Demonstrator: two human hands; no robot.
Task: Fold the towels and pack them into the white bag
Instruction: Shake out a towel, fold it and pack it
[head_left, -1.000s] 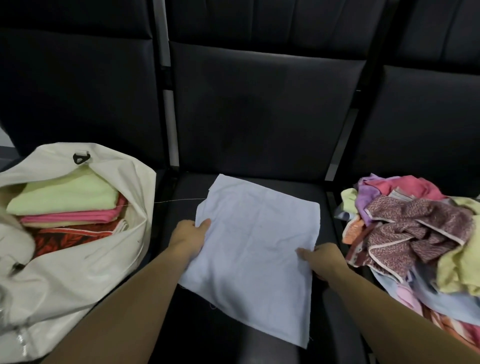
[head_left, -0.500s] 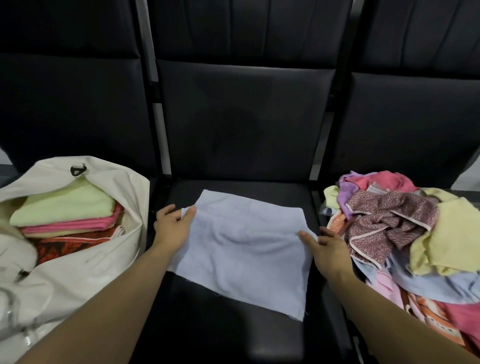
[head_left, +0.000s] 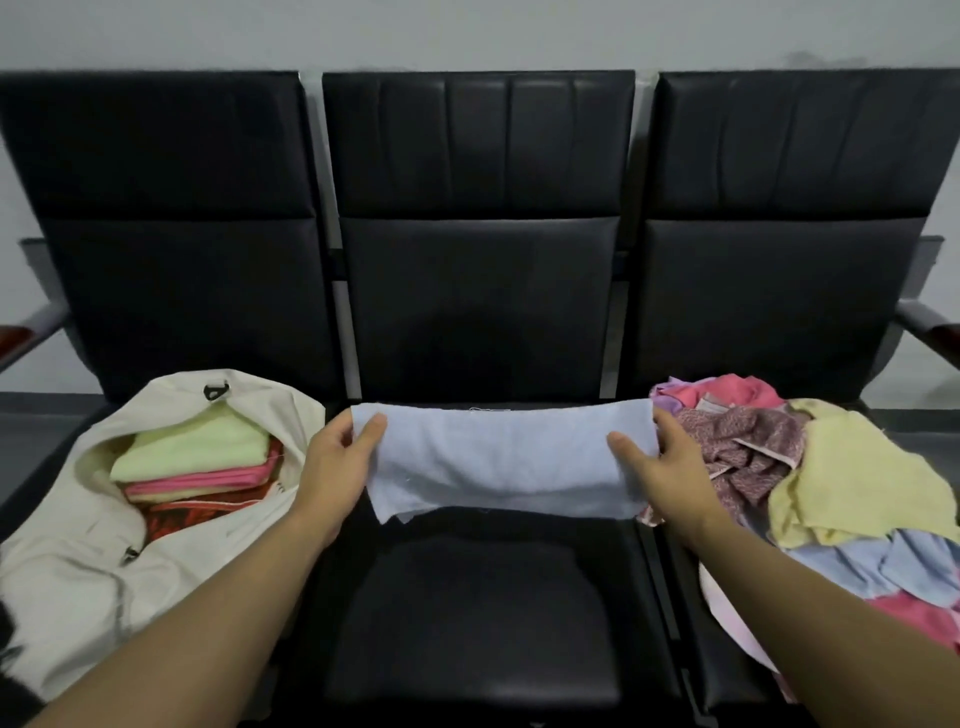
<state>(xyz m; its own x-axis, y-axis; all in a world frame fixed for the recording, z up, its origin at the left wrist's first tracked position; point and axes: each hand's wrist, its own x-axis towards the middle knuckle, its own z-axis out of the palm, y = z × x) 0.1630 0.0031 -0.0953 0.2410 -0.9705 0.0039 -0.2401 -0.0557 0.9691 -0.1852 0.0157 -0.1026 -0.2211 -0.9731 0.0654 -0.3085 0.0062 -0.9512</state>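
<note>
A pale blue towel (head_left: 498, 465) is stretched above the middle black seat (head_left: 483, 613), its lower edge hanging loose. My left hand (head_left: 340, 462) pinches its left end, thumb on top. At the right end my right hand (head_left: 657, 462) pinches the cloth the same way. The white bag (head_left: 78, 571) lies open on the left seat and holds folded towels (head_left: 200, 457): a light green one on top, pink and red below. A heap of unfolded towels (head_left: 810, 467) covers the right seat, with patterned maroon, yellow, pink and blue pieces.
Three black padded seats stand in a row with tall backrests (head_left: 480, 234) against a grey wall. Armrests (head_left: 930, 322) stick out at both ends of the row. The front part of the middle seat cushion is bare.
The towel lay flat on the middle seat. Both hands have taken its side edges and lifted it towards the backrest, so it now hangs as a narrower band. My view has tilted up.
</note>
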